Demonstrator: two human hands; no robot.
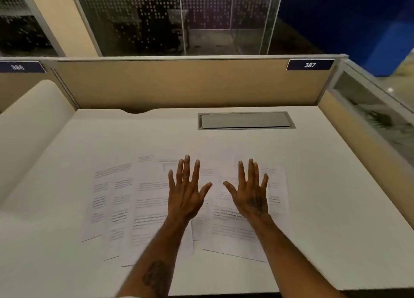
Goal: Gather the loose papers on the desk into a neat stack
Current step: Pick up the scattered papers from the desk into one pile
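Several white printed papers (125,203) lie fanned out and overlapping across the middle of the white desk (324,185). My left hand (186,192) is stretched out palm down over the central sheets, fingers spread, holding nothing. My right hand (251,192) is held the same way over the right-hand sheets (233,232), fingers apart and empty. Whether the palms touch the paper I cannot tell. Both forearms hide parts of the sheets beneath them.
A grey cable hatch (245,120) is set into the desk at the back. Tan partition panels (179,84) wall the desk at the back and right, with a label reading 387 (310,65). A curved divider (29,122) rises on the left.
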